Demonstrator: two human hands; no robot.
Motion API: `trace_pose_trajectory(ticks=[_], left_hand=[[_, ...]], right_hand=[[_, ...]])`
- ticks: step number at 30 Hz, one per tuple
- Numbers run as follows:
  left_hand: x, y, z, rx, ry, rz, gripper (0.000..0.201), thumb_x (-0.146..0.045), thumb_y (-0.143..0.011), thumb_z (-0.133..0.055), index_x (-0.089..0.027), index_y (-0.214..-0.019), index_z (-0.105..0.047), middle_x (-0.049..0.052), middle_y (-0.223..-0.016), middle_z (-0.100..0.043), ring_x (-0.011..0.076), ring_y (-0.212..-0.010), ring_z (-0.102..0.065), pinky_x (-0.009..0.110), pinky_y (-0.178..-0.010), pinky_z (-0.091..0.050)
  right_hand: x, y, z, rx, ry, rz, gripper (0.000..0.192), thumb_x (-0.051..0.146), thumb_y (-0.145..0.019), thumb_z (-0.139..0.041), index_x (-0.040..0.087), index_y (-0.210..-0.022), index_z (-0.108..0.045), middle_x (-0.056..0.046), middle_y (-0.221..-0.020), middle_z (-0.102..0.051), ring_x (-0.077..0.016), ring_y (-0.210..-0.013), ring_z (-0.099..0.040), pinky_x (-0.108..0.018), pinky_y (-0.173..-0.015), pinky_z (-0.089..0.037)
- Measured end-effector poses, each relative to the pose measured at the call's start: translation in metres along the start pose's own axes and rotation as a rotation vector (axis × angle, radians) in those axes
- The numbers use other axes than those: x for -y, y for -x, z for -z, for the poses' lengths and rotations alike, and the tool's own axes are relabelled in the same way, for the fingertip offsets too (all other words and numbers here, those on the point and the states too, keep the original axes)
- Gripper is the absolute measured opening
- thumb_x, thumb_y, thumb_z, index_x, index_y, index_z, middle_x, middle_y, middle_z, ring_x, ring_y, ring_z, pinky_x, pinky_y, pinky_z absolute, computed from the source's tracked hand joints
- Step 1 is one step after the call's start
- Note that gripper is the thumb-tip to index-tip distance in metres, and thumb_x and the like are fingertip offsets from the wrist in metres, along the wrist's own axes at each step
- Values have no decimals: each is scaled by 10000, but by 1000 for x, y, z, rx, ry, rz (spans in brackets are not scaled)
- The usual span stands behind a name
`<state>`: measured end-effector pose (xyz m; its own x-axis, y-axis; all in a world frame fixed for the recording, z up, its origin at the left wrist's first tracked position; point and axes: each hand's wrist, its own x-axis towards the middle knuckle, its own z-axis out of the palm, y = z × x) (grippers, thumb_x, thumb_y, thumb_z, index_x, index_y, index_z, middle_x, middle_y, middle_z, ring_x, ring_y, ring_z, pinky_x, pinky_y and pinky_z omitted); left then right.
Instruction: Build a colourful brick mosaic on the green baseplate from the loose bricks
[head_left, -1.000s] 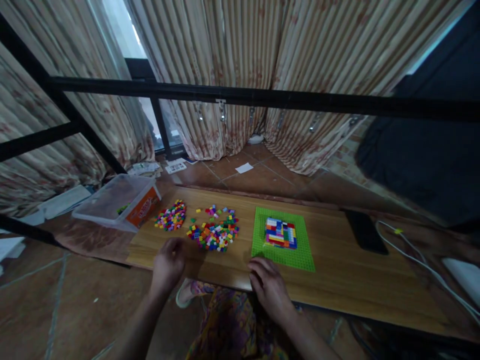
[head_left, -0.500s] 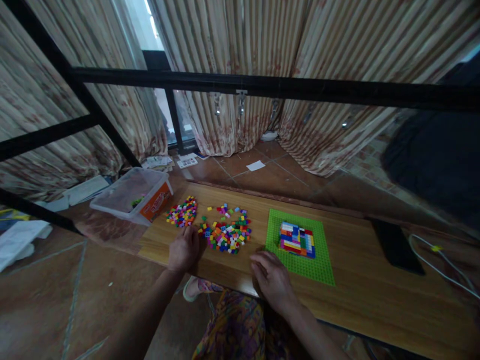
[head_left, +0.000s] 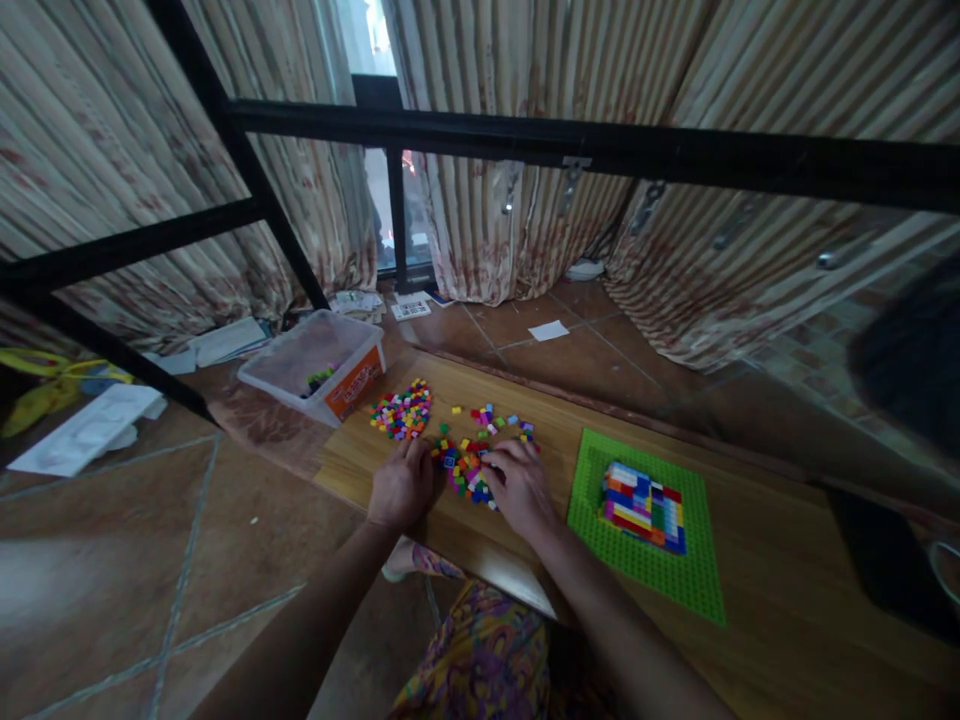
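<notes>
A home room: striped curtains (head_left: pixel 525 80), tiled floor (head_left: pixel 150 540), low wooden table (head_left: pixel 750 620).

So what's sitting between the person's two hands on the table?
In the head view, part of a loose pile of small coloured bricks lies between the left hand and right hand, on the wooden table.

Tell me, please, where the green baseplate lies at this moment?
In the head view, the green baseplate lies flat on the wooden table, to the right of the right hand and the loose brick pile.
</notes>
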<state>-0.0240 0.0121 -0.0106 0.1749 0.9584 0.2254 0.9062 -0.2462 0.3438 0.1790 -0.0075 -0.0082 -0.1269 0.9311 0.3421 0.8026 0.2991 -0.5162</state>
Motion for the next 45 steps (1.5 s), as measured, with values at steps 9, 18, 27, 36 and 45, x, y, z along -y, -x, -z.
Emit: trace_pose_trajectory(ticks=[9,18,27,36,45], left_hand=[[1,1,-1,3,21,-4,212,-272,-932,-380,-198,-964,-576,57,-936,-616,164,-845,-597,257,-707,-441],[-1,1,0,0,48,6,207,-269,-926,-383,-203,-961,-576,53,-929,-612,159,-839,-587,249,-700,-432],[1,0,0,11,51,4,197,-276,-919,-389,-209,-937,-573,48,-931,-617,159,-837,-596,251,-703,-439],[3,0,2,6,17,8,190,-274,-908,-398,-214,-958,-571,47,-968,-637,172,-865,-615,257,-684,-441],[5,-3,3,5,-47,19,204,-309,-904,-399,-205,-938,-572,42,-948,-651,164,-780,-624,241,-590,-397]], right_hand=[[-2,-10,13,-22,102,-35,193,163,-853,-532,206,-943,-697,-62,-1006,-624,-226,-952,-497,-348,-867,-408],[2,-29,-1,116,236,-57,125,255,-851,-576,205,-894,-682,-79,-951,-632,-246,-942,-493,-374,-876,-388],[14,-11,24,-68,-139,-182,191,290,-915,-463,191,-989,-609,-78,-937,-658,-226,-896,-579,-358,-825,-440],[21,84,51,-148,-961,-708,282,439,-682,-737,205,-809,-644,-17,-701,-650,-178,-621,-620,-274,-552,-491],[-13,127,95,-428,-1119,-884,286,438,-648,-777,217,-802,-682,-19,-705,-676,-170,-654,-641,-279,-587,-512]])
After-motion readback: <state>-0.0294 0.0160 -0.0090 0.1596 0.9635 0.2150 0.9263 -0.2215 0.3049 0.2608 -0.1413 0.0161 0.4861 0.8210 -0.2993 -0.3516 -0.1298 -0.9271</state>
